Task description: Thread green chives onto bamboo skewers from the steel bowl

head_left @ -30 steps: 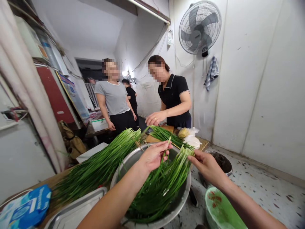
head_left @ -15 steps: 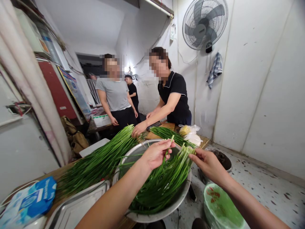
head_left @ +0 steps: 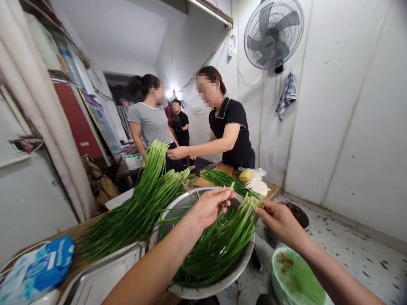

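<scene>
My left hand (head_left: pixel 208 206) pinches a single chive stalk (head_left: pixel 229 190) above a large metal bowl (head_left: pixel 178 208). A bundle of green chives (head_left: pixel 219 245) lies across the bowl, its pale cut ends toward my right hand (head_left: pixel 280 220), which grips those ends at the bowl's far rim. A big pile of chives (head_left: pixel 133 212) lies on the wooden table to the left. Across the table a person in a black shirt (head_left: pixel 233 127) lifts part of that pile with one hand (head_left: pixel 174 152).
A metal tray (head_left: pixel 101 275) and a blue packet (head_left: pixel 44 264) sit at the near left. More chives (head_left: pixel 222 178) and a white bag (head_left: pixel 256 180) lie on a cutting board behind the bowl. A green bucket (head_left: pixel 292 279) stands on the floor. Two more people stand behind.
The person in black reached across to the big chive pile and raised a bunch of it. The person in grey turned away. My hands stayed over the bowl.
</scene>
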